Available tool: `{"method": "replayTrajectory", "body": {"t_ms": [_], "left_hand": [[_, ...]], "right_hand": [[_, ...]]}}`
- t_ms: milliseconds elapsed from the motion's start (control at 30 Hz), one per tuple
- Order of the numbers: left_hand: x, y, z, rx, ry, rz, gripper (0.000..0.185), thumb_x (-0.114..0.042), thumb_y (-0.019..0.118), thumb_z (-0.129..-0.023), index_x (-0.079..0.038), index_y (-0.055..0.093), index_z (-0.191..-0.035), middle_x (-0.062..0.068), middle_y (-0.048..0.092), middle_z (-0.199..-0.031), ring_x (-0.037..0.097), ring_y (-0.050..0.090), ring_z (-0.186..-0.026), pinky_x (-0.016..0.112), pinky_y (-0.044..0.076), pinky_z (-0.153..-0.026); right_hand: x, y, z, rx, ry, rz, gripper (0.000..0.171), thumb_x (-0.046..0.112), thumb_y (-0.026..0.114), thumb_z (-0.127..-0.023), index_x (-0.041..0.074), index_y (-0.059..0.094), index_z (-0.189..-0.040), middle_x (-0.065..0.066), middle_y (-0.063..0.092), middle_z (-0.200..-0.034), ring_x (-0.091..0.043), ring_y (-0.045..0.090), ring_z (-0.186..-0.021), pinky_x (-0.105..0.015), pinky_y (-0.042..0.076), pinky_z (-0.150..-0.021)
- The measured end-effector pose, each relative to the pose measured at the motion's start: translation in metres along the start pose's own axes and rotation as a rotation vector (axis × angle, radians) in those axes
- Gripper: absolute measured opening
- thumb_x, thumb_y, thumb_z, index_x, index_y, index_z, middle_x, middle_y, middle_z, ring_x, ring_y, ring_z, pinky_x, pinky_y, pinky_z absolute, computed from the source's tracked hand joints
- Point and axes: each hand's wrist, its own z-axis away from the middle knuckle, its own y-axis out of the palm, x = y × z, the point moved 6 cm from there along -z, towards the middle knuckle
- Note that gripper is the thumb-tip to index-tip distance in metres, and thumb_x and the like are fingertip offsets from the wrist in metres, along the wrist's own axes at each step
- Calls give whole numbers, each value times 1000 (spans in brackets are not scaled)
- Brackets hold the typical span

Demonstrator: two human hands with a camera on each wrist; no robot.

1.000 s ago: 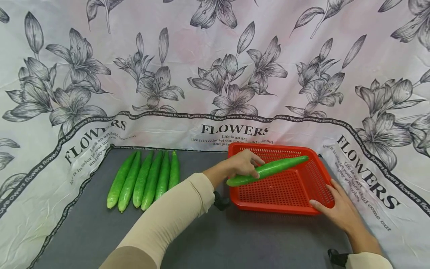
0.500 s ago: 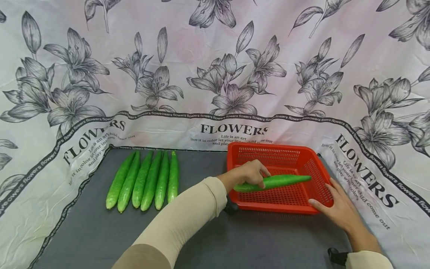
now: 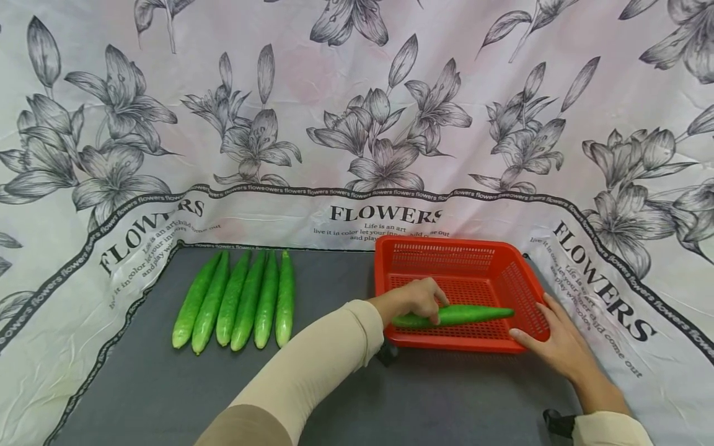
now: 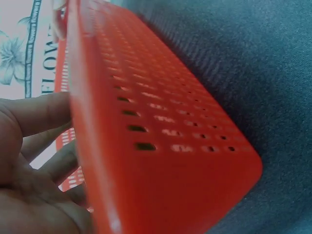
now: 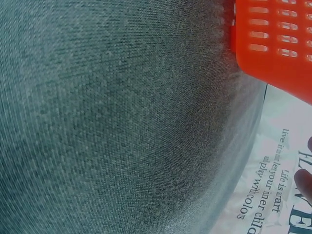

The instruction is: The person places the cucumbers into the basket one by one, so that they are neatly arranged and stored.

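A long green cucumber (image 3: 474, 314) lies low inside the red plastic basket (image 3: 446, 344), slanting only slightly. My left hand (image 3: 421, 298) pinches it near its left end from above, and the hand covers part of it. In the left wrist view the left hand (image 4: 36, 170) shows behind the basket's wall, with the cucumber hidden there. At the basket's right front corner rests my right hand (image 3: 563, 344), its thumb and fingers spread along the rim. Only fingertips (image 5: 304, 183) of the right hand show in the right wrist view.
Several cucumbers (image 3: 243, 303) lie side by side on the left of the grey cloth-covered table (image 3: 329, 272). A flower-printed curtain (image 3: 268, 217) borders the table at the back and both sides. The left sleeve (image 3: 312, 359) reaches across the front.
My left hand has lowered the cucumber into the basket, and the cucumber has turned from a steep slant to nearly level. The right hand stays at the basket's corner.
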Motion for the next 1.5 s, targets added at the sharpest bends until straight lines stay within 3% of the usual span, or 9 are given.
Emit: {"method": "replayTrajectory", "body": {"t_ms": [167, 533, 733, 933, 1033, 1167, 1300, 1500], "left_hand": [[6, 9, -3, 5, -39, -72, 36, -10, 73, -69, -28, 66, -100, -7, 49, -119, 16, 36, -117, 30, 43, -78], [10, 28, -8, 38, -32, -139, 34, -7, 65, -75, -29, 66, -101, -13, 50, -116, 11, 42, -110, 23, 41, -73], [15, 34, -14, 33, -31, -193, 34, -5, 59, -77, -28, 66, -101, -16, 47, -120, 9, 35, -117, 26, 35, -89], [19, 36, -15, 10, -54, -202, 34, -4, 55, -79, -28, 67, -100, -17, 47, -119, 8, 39, -113, 19, 40, -72], [19, 36, -14, -2, -59, -208, 34, -4, 54, -79, -29, 67, -99, -17, 48, -119, 8, 39, -113, 19, 39, -70], [16, 36, -15, -12, -49, -239, 33, -5, 53, -79, -30, 68, -97, -14, 52, -115, 10, 39, -114, 21, 39, -78], [15, 38, -17, -26, -44, -229, 35, -4, 55, -77, -30, 68, -95, -13, 52, -114, 9, 41, -110, 20, 40, -71], [13, 41, -19, -38, 1, -202, 33, -3, 58, -74, -28, 69, -93, -11, 59, -97, 8, 48, -99, 21, 41, -66]], "right_hand": [[1, 3, -2, -12, -30, -13, 80, 44, 62, -74, -2, 31, -132, -12, 14, -141, -40, 21, -120, -60, 25, -79], [-1, 1, -4, -18, -21, -10, 80, 45, 62, -74, -1, 31, -132, -13, 15, -141, -40, 25, -115, -56, 28, -75], [0, 1, -5, -24, -32, -4, 80, 44, 63, -74, -2, 32, -131, -13, 15, -141, -40, 24, -117, -57, 27, -77], [1, 2, -5, -30, -38, 0, 78, 43, 63, -73, -1, 33, -131, -13, 17, -140, -39, 26, -115, -56, 28, -76], [0, 2, -5, -28, -33, 2, 79, 45, 62, -74, 0, 33, -132, -11, 16, -141, -39, 27, -115, -56, 28, -76], [0, 2, -6, -29, -30, 1, 80, 46, 62, -74, 0, 32, -132, -11, 16, -141, -39, 27, -115, -57, 28, -76], [-1, 1, -6, -32, -32, 4, 80, 45, 62, -74, 0, 33, -132, -12, 17, -140, -39, 27, -115, -56, 28, -76], [-4, 1, -5, -33, -36, 1, 79, 44, 63, -74, 0, 33, -131, -13, 18, -140, -39, 28, -113, -55, 29, -75]]}}
